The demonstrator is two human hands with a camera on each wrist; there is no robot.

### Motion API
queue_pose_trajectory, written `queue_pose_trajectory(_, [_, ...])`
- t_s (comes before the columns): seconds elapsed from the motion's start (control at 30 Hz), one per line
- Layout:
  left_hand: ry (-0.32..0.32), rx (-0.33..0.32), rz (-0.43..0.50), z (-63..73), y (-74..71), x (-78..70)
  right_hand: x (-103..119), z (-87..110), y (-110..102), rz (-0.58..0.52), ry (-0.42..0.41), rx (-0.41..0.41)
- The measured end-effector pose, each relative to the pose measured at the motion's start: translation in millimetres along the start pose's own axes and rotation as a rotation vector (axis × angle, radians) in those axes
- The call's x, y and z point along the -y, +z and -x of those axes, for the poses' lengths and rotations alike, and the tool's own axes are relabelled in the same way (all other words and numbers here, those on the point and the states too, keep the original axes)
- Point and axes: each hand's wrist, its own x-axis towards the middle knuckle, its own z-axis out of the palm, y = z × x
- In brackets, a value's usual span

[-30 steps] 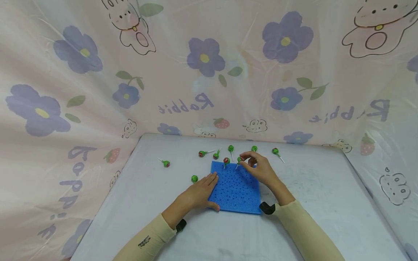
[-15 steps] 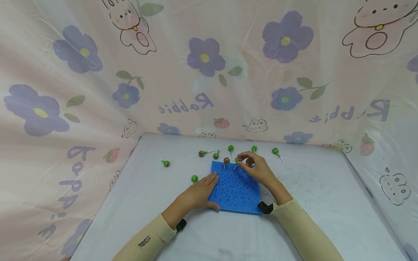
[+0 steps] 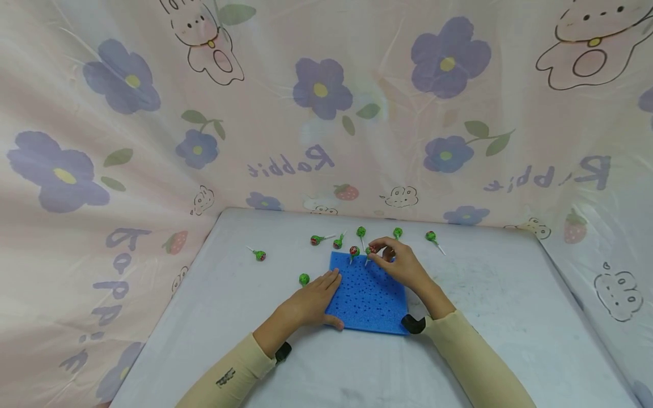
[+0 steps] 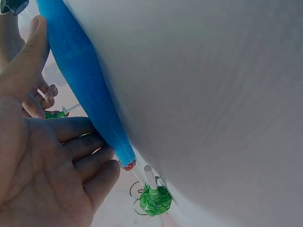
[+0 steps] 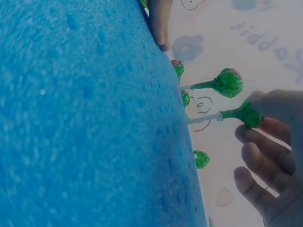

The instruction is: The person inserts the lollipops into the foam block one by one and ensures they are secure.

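Note:
A blue foam block (image 3: 367,300) dotted with small holes lies on the white table. My left hand (image 3: 308,300) rests along its left edge with fingers straight, as the left wrist view also shows. Near the back edge, my right hand (image 3: 400,265) pinches the green-and-red wrapped head of a lollipop (image 5: 244,114) between thumb and fingers. Its white stick points down to the foam; whether the tip is inside a hole I cannot tell. Another lollipop (image 3: 354,251) stands upright in the foam just left of it.
Several loose lollipops lie behind the block, among them one lollipop (image 3: 432,238) at the right. One lollipop (image 3: 259,255) lies farther left, and one lollipop (image 3: 304,279) is close to my left hand. A printed curtain (image 3: 367,164) surrounds the table (image 3: 490,306).
My right hand has shifted slightly left with the pinched lollipop, closer to the standing one. My left hand and the foam block stay in place.

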Motion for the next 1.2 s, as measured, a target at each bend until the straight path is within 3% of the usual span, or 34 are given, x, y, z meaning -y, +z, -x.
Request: queue_pose_trajectory(1.2, [-0.008, 0.011, 0.015, 1.0, -2.8, -1.6, -3.6, -4.0, 4.6, 0.035, 0.018, 0.05])
